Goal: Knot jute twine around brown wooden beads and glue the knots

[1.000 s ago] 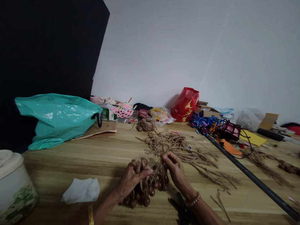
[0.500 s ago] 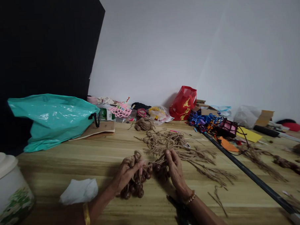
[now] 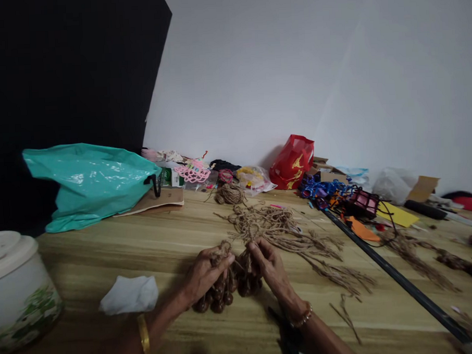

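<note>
My left hand (image 3: 209, 269) is closed around a bunch of brown twine; a knotted loop (image 3: 223, 247) pokes up above the thumb. Dark brown round beads (image 3: 218, 300) hang from the twine below the fingers. Close beside it, my right hand (image 3: 269, 264) pinches more twine between thumb and fingertips, with a second cluster of beads (image 3: 246, 287) under it. The two clusters sit side by side near the tabletop. Just beyond the hands spreads a tangled pile of loose twine (image 3: 265, 222), its cut ends reaching right.
A white lidded bucket (image 3: 20, 291) and a crumpled white tissue (image 3: 129, 295) lie left. Behind are a teal plastic bag (image 3: 95, 178), a twine ball (image 3: 229, 194) and a red bag (image 3: 292, 164). A black bar (image 3: 392, 274) crosses the table at right. Something dark lies under my right wrist.
My right hand has come slightly left and lower, bringing its bead cluster closer to the one in my left hand. The view has shifted a little.
</note>
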